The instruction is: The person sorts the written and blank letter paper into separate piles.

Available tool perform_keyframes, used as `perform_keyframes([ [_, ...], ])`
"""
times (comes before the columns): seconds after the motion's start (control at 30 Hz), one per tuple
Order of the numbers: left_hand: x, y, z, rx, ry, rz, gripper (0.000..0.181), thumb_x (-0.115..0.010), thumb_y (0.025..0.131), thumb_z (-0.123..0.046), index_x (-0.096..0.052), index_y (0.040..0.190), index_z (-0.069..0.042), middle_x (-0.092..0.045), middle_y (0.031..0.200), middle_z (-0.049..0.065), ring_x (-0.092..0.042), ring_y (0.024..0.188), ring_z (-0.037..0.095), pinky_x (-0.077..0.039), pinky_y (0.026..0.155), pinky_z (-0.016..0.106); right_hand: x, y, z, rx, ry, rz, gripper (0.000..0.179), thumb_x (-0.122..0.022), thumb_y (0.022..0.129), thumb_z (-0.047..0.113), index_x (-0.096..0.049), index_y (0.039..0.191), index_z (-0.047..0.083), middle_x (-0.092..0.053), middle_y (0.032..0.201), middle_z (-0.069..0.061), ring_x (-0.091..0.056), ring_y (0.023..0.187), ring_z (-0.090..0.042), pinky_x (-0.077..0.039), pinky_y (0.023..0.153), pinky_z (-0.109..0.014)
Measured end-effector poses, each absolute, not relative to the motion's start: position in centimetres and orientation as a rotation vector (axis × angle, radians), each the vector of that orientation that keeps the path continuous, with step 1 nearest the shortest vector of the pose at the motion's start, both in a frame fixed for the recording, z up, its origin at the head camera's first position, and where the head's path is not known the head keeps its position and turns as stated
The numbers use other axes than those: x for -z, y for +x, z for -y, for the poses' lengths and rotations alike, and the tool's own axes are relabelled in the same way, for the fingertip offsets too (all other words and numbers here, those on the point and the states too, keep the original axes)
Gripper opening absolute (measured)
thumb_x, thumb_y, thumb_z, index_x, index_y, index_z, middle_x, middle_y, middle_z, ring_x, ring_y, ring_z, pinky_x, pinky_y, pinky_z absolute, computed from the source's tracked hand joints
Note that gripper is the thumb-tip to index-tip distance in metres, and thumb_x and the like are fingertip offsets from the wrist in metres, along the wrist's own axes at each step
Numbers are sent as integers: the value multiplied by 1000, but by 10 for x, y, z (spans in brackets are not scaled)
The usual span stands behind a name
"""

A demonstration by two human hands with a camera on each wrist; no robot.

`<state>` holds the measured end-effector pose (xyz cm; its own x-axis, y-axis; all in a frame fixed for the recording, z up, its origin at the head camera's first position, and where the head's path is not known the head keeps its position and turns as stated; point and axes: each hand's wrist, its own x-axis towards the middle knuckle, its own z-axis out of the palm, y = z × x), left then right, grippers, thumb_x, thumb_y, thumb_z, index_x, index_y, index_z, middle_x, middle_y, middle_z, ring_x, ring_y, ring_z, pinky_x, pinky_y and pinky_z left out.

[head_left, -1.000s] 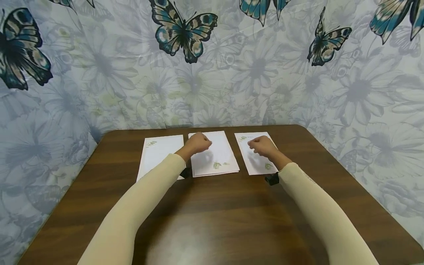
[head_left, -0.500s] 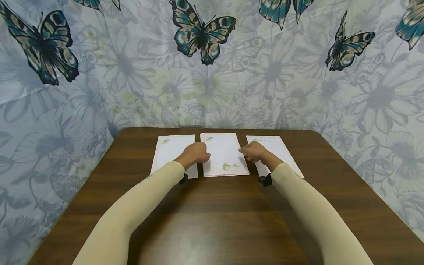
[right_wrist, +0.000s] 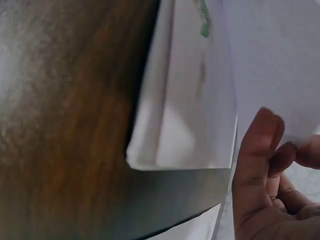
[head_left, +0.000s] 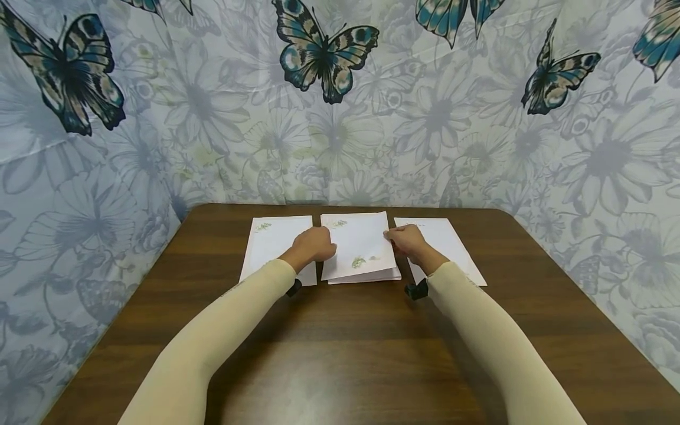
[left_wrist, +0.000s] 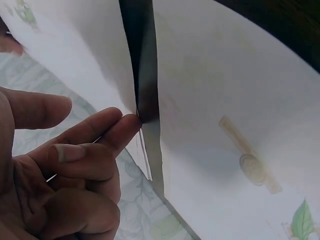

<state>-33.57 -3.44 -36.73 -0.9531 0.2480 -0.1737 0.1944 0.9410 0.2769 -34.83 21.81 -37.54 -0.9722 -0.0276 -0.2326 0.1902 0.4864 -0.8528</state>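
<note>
A small stack of white paper sheets [head_left: 350, 245] printed with green leaves lies mid-way along the table's far side. My right hand [head_left: 410, 243] pinches the top sheet [right_wrist: 280, 55] at its right edge, and that sheet is lifted at an angle over the rest. Near the stack's left edge is my left hand [head_left: 313, 244]. In the left wrist view, two of its fingertips [left_wrist: 131, 125] touch the stack's edge, while the thumb stands apart from them. The left hand partly covers another white sheet [head_left: 268, 239] on the left.
A third white sheet [head_left: 448, 248] lies to the right, partly under my right forearm in the head view. All the paper rests on a brown wooden table [head_left: 340, 342]. Behind it hangs a flowered cloth with butterflies [head_left: 321, 147].
The head view has shifted. My hands have come to either side of the middle stack; the right hand has gripped the top sheet and raised its right side, moving it slightly left.
</note>
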Motion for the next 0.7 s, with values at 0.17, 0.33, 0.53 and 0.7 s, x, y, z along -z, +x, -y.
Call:
perform_keyframes([
  [0.17,368,-337,35,-399,319,-2901,35,-46,93,-23,-44,60,-16,-43,59,-1,-42,53,15,-36,48,29,379,-347,-217,1431,158,-2621,40,-53,100,21,-55,135,2,-56,133,-20,-55,71,-8,-55,67,-28],
  [0.33,369,-341,44,-462,263,-2899,41,-46,95,-25,-44,55,-16,-40,53,-2,-36,49,14,-33,47,28,377,-348,-218,1526,160,-2628,38,-53,100,19,-55,135,4,-59,123,-16,-54,70,-7,-49,59,-23],
  [0.53,369,-353,65,-758,219,-2824,45,-49,99,-37,-66,68,-9,-49,59,-2,-40,52,13,-35,49,28,372,-349,-216,1657,81,-2583,41,-53,102,22,-52,138,4,-57,114,-8,-51,70,-7,-46,60,-23],
  [0.7,369,-357,90,-1140,150,-2596,37,-53,101,-37,-72,89,-8,-67,84,4,-26,47,10,-26,46,26,372,-350,-198,1679,75,-2562,40,-56,101,23,-55,136,6,-58,120,-10,-57,78,-12,-52,67,-28],
])
